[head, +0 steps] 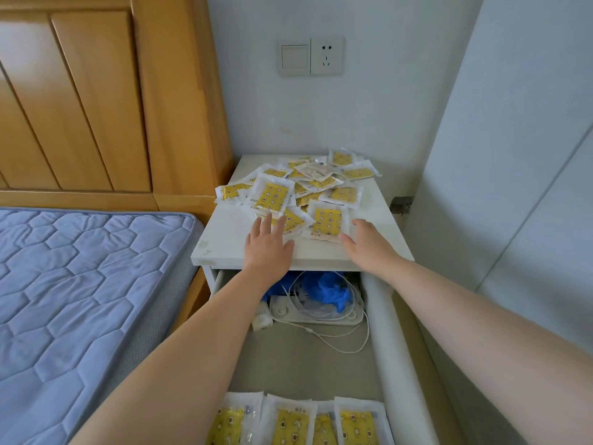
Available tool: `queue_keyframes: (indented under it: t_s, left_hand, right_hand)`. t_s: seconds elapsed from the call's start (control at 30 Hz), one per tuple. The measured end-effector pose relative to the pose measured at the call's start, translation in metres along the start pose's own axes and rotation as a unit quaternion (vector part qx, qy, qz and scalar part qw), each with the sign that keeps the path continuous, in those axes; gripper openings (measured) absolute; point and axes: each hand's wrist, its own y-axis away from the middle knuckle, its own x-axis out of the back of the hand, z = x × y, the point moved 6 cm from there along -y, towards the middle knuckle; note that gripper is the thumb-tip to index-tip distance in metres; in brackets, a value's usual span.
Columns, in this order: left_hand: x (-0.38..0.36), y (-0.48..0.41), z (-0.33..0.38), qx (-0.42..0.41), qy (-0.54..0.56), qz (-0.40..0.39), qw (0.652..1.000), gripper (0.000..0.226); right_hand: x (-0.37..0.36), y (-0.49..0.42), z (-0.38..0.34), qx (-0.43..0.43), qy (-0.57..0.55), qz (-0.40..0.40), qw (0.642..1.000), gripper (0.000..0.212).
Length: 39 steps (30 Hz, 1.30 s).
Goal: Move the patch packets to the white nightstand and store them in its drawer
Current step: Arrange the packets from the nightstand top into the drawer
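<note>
Now your left hand (268, 244) and right hand (369, 244), both released, flank the packets (327, 221) heaped on the tabletop (224, 232), likely to rake them over its front edge into the open drawer (385, 332).

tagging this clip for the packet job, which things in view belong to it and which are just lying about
Job: packet pile, white nightstand, open drawer, stored packets, left hand, right hand.
Lying about: blue plastic, white cable, small white bottle, mattress, wall socket.
</note>
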Motion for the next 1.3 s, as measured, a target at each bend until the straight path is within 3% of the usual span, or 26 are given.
queue_keyframes:
  t_s: [0.17, 0.43, 0.6, 0.7, 0.8, 0.93, 1.13, 1.3]
  left_hand:
    - [-0.005, -0.020, -0.010, 0.027, -0.022, -0.034, 0.999, 0.066]
    - [-0.009, -0.039, -0.010, 0.011, -0.036, -0.040, 0.998, 0.076]
    - [0.006, -0.031, -0.012, -0.015, 0.050, 0.080, 0.995, 0.063]
    - [0.011, -0.027, -0.013, -0.004, 0.071, 0.131, 0.989, 0.076]
    - [0.001, -0.034, -0.011, 0.010, 0.001, 0.043, 0.999, 0.088]
    - [-0.010, -0.037, -0.007, -0.023, -0.091, -0.041, 0.995, 0.072]
    - [-0.012, -0.039, -0.007, -0.035, -0.093, -0.043, 0.994, 0.057]
    - [-0.012, -0.038, -0.007, -0.049, -0.075, -0.023, 0.996, 0.052]
  right_hand:
    - [-0.012, -0.026, 0.006, -0.056, -0.002, 0.007, 0.998, 0.071]
    - [-0.016, -0.035, 0.008, -0.019, 0.042, -0.009, 0.999, 0.079]
    - [-0.015, -0.036, 0.009, -0.009, 0.030, -0.013, 0.999, 0.078]
    - [-0.016, -0.038, 0.011, -0.008, 0.028, -0.016, 0.999, 0.079]
    - [-0.016, -0.038, 0.011, -0.009, 0.025, -0.009, 1.000, 0.079]
    - [-0.017, -0.040, 0.015, -0.030, -0.013, 0.006, 0.999, 0.077]
    - [0.001, -0.054, 0.020, -0.034, -0.105, 0.061, 0.992, 0.060]
    - [0.006, -0.081, 0.030, -0.027, -0.025, 0.115, 0.993, 0.049]
